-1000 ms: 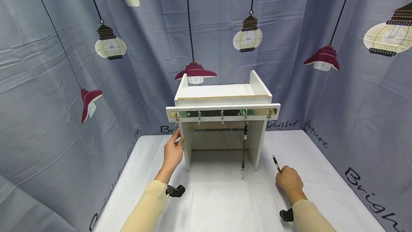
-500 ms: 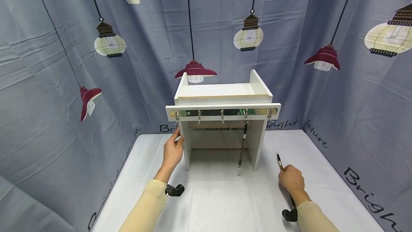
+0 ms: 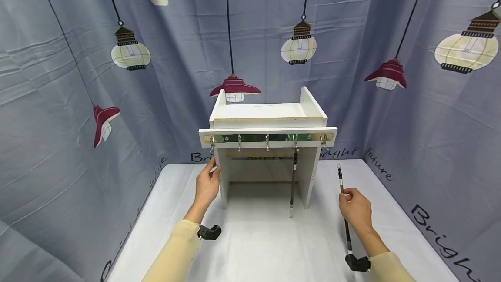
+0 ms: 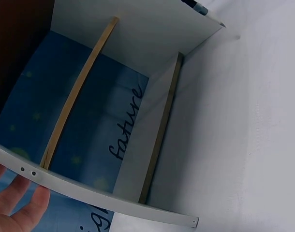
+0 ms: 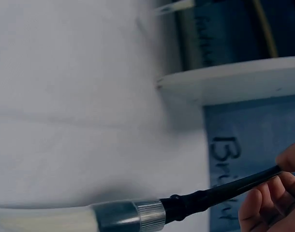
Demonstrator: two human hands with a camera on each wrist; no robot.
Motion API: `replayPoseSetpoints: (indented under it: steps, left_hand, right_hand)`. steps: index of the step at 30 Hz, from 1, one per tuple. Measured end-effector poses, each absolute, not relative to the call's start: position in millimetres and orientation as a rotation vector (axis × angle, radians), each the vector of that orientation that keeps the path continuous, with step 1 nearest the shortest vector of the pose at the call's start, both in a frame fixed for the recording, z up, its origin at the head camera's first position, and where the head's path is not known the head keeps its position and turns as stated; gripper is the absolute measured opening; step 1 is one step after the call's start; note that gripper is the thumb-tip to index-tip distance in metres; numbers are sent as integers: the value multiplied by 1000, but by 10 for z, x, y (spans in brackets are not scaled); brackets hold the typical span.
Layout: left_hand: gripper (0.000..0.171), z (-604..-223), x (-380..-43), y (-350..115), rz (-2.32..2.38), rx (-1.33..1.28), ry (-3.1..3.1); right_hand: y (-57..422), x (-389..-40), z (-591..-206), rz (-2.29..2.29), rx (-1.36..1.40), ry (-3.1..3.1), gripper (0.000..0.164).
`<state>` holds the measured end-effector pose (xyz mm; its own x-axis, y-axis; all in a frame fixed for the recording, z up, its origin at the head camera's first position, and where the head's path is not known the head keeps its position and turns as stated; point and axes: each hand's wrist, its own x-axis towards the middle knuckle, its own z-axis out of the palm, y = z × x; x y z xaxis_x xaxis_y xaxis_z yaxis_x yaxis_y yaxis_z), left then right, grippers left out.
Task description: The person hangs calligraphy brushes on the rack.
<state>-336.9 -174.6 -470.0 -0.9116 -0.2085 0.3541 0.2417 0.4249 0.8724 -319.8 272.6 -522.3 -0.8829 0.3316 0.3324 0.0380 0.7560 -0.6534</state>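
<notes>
My right hand (image 3: 356, 210) pinches a calligraphy brush (image 3: 347, 229) by its slim dark handle, right of a white wooden shelf (image 3: 270, 123). The brush stands near upright, its small hanging loop at the top. Its pale bristles and the dark and silver collar (image 5: 138, 216) show in the right wrist view. My left hand (image 3: 206, 186) rests its fingertips on the outside of the shelf's left side panel (image 4: 89, 192). A second brush (image 3: 293, 182) hangs bristles down from one of several metal hooks (image 3: 268, 142) on the shelf's front rail.
A white cloth covers the table (image 3: 254, 247). Blue-grey curtains (image 3: 188, 77) printed with lamps and lettering enclose the back and sides. The shelf's front rail (image 3: 207, 133) juts out past both side panels.
My right hand has moved up slightly, bringing the brush from slanted to nearly upright. The hanging brush has swayed slightly. My left hand stays at the panel.
</notes>
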Motion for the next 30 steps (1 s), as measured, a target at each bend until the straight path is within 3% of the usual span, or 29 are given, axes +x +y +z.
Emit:
replayPoseSetpoints:
  steps: [19, 30]
  left_hand:
    - [50, -4681, -3408, -1742, -1484, -21, -2269]
    - [51, -4719, -3398, -1753, -1489, -24, -2269]
  right_hand:
    - [2333, -2845, -4328, 1058, -163, -2170, 26]
    - [1995, -2631, -4083, 1061, 43, -2075, 23]
